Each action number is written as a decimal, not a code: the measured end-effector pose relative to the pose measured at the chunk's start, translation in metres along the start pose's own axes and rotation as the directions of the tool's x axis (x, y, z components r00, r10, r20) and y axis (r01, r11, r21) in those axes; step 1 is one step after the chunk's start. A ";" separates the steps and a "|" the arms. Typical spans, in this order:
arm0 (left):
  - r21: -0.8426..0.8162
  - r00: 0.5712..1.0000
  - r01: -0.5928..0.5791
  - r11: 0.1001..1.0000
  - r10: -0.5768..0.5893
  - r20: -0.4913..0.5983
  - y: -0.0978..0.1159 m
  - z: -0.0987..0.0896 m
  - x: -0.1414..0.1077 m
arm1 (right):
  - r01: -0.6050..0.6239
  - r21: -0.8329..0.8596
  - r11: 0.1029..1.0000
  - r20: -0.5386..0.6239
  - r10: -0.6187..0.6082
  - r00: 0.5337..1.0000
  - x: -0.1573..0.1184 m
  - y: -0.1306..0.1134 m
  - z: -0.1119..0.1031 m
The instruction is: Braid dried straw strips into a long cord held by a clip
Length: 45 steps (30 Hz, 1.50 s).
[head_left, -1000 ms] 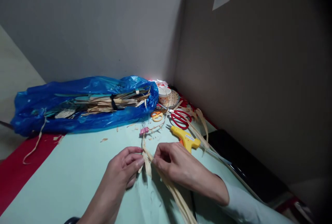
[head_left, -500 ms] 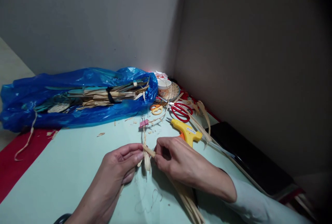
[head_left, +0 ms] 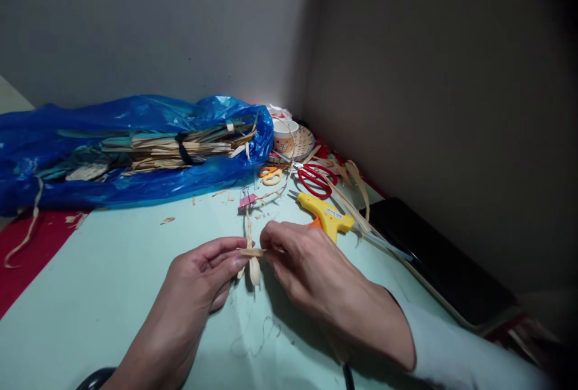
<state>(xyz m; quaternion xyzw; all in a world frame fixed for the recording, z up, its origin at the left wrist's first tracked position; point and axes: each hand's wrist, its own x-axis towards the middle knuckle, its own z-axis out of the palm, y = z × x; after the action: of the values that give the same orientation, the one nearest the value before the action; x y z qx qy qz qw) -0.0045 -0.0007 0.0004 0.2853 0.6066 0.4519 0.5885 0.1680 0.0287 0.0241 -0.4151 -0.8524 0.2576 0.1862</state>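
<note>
Between my two hands a pale dried-leaf strip (head_left: 253, 253) runs crosswise. My left hand (head_left: 205, 275) pinches its left end between thumb and fingers. My right hand (head_left: 307, 263), knuckles up, grips the other end, its fingertips partly hidden. A thin braided cord (head_left: 248, 224) comes down from a pink binder clip (head_left: 247, 200) to the strip. Below the crossing, loose leaf ends (head_left: 254, 272) hang toward me. Just beyond my right hand lies a yellow hot glue gun (head_left: 332, 215) with a clear glue stick in its back.
A blue plastic bag (head_left: 149, 188) with a tied bundle of dried leaves (head_left: 203, 150) lies along the wall. Red-handled scissors (head_left: 311, 180), orange scissors (head_left: 271, 176) and a paper cup (head_left: 285, 140) stand at the back. A black flat device (head_left: 438, 263) lies right.
The strip has turned from slanting to nearly level across the cord. My right hand has rolled over, knuckles up. The whole view has shifted slightly, so background things appear higher.
</note>
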 end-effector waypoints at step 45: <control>0.110 0.996 -0.088 0.990 0.087 0.007 0.003 0.005 0.000 | -0.061 0.024 0.998 0.015 0.061 0.998 0.005 -0.001 0.005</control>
<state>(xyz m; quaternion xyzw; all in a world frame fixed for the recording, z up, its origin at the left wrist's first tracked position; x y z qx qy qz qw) 0.0000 0.0019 0.0033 0.3441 0.6170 0.4429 0.5520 0.1616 0.0306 0.0209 -0.4369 -0.8374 0.2765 0.1774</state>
